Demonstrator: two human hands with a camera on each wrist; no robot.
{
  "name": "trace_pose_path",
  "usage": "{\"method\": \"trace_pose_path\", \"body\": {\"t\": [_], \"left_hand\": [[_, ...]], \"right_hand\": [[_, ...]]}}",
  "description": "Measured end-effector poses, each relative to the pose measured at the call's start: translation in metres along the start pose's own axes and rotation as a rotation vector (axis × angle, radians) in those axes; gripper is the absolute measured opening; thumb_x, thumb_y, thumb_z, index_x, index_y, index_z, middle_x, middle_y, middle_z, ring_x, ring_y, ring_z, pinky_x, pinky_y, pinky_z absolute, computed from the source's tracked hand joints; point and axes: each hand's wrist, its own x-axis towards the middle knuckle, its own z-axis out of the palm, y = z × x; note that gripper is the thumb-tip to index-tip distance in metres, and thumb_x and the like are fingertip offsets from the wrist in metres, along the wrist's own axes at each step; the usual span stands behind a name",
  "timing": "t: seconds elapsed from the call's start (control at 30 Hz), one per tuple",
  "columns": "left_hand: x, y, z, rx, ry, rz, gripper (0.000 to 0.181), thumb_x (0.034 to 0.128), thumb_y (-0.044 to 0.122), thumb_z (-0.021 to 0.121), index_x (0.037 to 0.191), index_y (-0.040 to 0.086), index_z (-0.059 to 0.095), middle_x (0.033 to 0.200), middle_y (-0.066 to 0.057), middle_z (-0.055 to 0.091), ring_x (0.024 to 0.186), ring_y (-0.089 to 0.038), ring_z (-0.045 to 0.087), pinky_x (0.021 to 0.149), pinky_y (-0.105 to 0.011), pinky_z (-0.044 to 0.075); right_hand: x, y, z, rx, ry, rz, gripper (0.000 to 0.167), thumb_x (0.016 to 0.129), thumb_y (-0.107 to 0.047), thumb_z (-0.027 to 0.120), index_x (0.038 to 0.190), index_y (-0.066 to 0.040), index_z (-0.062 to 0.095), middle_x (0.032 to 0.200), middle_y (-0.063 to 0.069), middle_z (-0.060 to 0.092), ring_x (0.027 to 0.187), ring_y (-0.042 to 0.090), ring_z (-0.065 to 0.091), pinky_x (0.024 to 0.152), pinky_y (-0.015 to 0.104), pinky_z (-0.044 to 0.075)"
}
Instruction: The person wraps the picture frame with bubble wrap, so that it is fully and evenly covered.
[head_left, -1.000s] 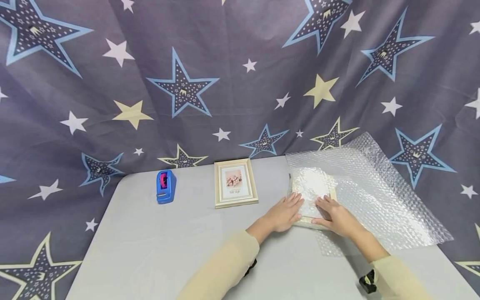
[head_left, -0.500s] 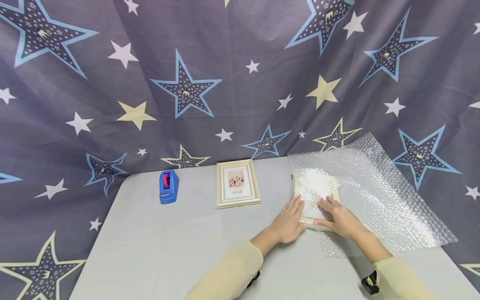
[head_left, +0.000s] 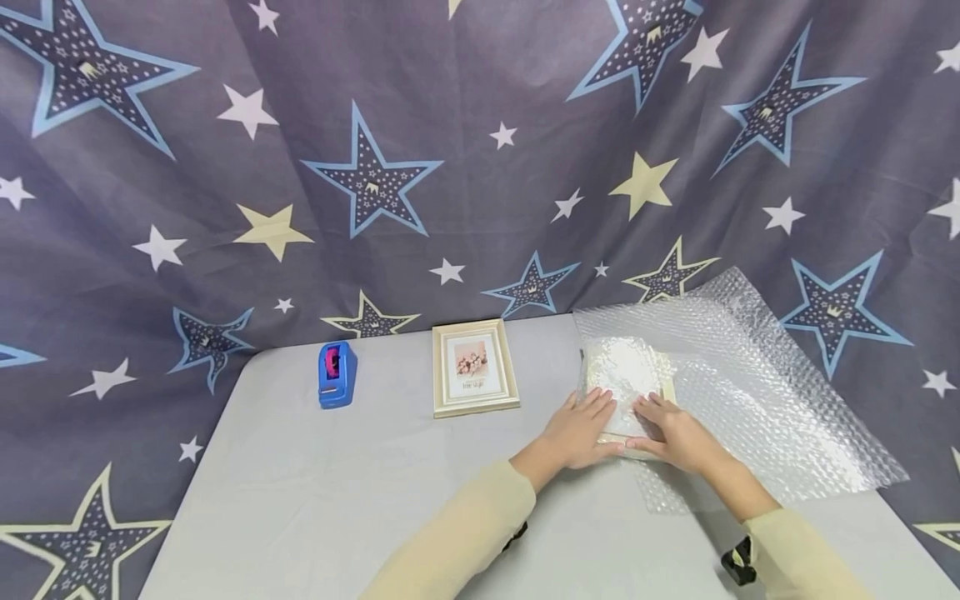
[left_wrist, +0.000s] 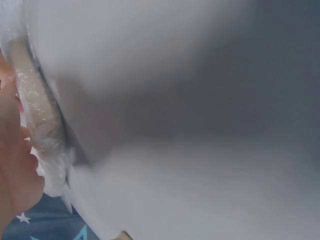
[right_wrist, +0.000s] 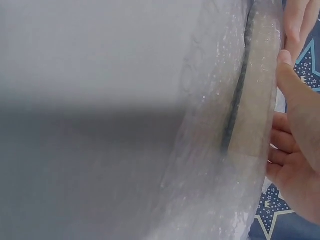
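A flat rectangular object with a pale cream edge lies under bubble wrap (head_left: 628, 362) at the right of the table; the film's glare hides its face. My left hand (head_left: 576, 431) rests on its near left corner, fingers extended over the film. On the near right part lies my right hand (head_left: 681, 435), fingers on top and thumb along the front edge. The two thumbs almost meet there. In the left wrist view the wrapped edge (left_wrist: 37, 95) runs beside the left hand (left_wrist: 15, 160). The right wrist view shows the right hand (right_wrist: 300, 145) against the film-covered side (right_wrist: 255, 95).
The loose bubble wrap sheet (head_left: 772, 417) spreads right and back, reaching the star-patterned curtain (head_left: 480, 125). A gold picture frame (head_left: 438, 375) with a flower print lies left of the hands. Farther left stands a blue tape dispenser (head_left: 341, 379) on the grey table (head_left: 337, 492).
My left hand has slid slightly right along the wrapped object's near edge, its thumb now close to the right thumb. The right hand stays in place.
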Motion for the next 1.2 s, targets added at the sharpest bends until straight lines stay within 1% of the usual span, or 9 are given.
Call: {"method": "trace_pose_path", "body": {"t": [0.2, 0.33, 0.5, 0.7, 0.8, 0.93, 1.0, 1.1, 1.2], "left_hand": [[0.007, 0.004, -0.005, 0.058, -0.038, 0.0, 0.081, 0.0931, 0.071, 0.022, 0.155, 0.019, 0.017, 0.163, 0.006, 0.015, 0.152, -0.011, 0.011, 0.126, -0.034, 0.011], [0.009, 0.009, -0.009, 0.065, -0.041, -0.011, 0.087, 0.0893, 0.076, 0.026, 0.154, 0.018, 0.02, 0.162, 0.005, 0.018, 0.151, -0.011, 0.014, 0.126, -0.034, 0.013], [0.011, 0.019, -0.016, 0.067, -0.07, -0.033, 0.091, 0.0862, 0.079, 0.027, 0.153, 0.018, 0.023, 0.162, 0.005, 0.02, 0.151, -0.011, 0.016, 0.125, -0.031, 0.016], [0.012, 0.021, -0.011, 0.068, -0.073, -0.053, 0.083, 0.0897, 0.074, 0.026, 0.153, 0.021, 0.025, 0.161, 0.007, 0.022, 0.15, -0.01, 0.018, 0.125, -0.029, 0.016], [0.012, 0.022, -0.009, 0.069, -0.071, -0.056, 0.08, 0.0907, 0.072, 0.028, 0.153, 0.022, 0.026, 0.161, 0.008, 0.023, 0.15, -0.009, 0.018, 0.125, -0.028, 0.016], [0.012, 0.022, -0.008, 0.067, -0.068, -0.063, 0.079, 0.0905, 0.072, 0.031, 0.152, 0.022, 0.026, 0.16, 0.008, 0.024, 0.15, -0.008, 0.018, 0.125, -0.027, 0.017], [0.011, 0.021, -0.008, 0.066, -0.066, -0.064, 0.081, 0.0902, 0.072, 0.032, 0.152, 0.021, 0.026, 0.161, 0.008, 0.024, 0.15, -0.008, 0.018, 0.124, -0.027, 0.017], [0.011, 0.019, -0.007, 0.058, -0.068, -0.07, 0.083, 0.0893, 0.073, 0.034, 0.153, 0.02, 0.026, 0.161, 0.007, 0.023, 0.15, -0.009, 0.018, 0.124, -0.027, 0.017], [0.011, 0.016, -0.007, 0.051, -0.079, -0.077, 0.084, 0.0887, 0.073, 0.035, 0.153, 0.021, 0.024, 0.161, 0.007, 0.021, 0.151, -0.009, 0.017, 0.125, -0.027, 0.017]], "right_hand": [[0.0, 0.001, 0.0, 0.01, 0.027, -0.027, 0.065, 0.076, -0.032, 0.078, 0.122, 0.009, 0.06, 0.126, 0.029, 0.06, 0.121, 0.052, 0.051, 0.1, 0.062, 0.044], [-0.001, 0.002, -0.001, 0.023, 0.035, -0.03, 0.065, 0.076, -0.031, 0.078, 0.123, 0.01, 0.059, 0.126, 0.029, 0.06, 0.121, 0.052, 0.051, 0.101, 0.062, 0.042], [-0.004, 0.003, -0.004, 0.04, 0.026, -0.011, 0.065, 0.076, -0.031, 0.079, 0.123, 0.009, 0.059, 0.128, 0.029, 0.059, 0.122, 0.052, 0.05, 0.102, 0.063, 0.041], [-0.006, 0.005, -0.006, 0.095, 0.068, -0.029, 0.06, 0.073, -0.026, 0.082, 0.118, 0.008, 0.063, 0.122, 0.028, 0.063, 0.115, 0.05, 0.056, 0.098, 0.06, 0.044], [-0.007, 0.007, -0.008, 0.103, 0.116, -0.02, 0.055, 0.073, -0.021, 0.082, 0.116, 0.007, 0.064, 0.118, 0.028, 0.065, 0.104, 0.045, 0.064, 0.091, 0.056, 0.049], [-0.011, 0.01, -0.015, 0.085, 0.174, 0.086, 0.049, 0.075, -0.018, 0.08, 0.114, 0.006, 0.065, 0.109, 0.027, 0.069, 0.09, 0.042, 0.067, 0.08, 0.055, 0.053], [-0.014, 0.011, -0.018, 0.093, 0.181, 0.165, 0.049, 0.074, -0.019, 0.081, 0.113, 0.007, 0.065, 0.105, 0.028, 0.069, 0.09, 0.044, 0.068, 0.078, 0.055, 0.055], [-0.016, 0.011, -0.021, 0.118, 0.143, 0.262, 0.057, 0.071, -0.025, 0.084, 0.112, 0.009, 0.064, 0.104, 0.03, 0.068, 0.087, 0.043, 0.069, 0.075, 0.052, 0.057], [-0.017, 0.011, -0.02, 0.125, 0.082, 0.294, 0.071, 0.065, -0.032, 0.087, 0.114, 0.013, 0.061, 0.104, 0.032, 0.068, 0.087, 0.04, 0.069, 0.076, 0.051, 0.057]]}}
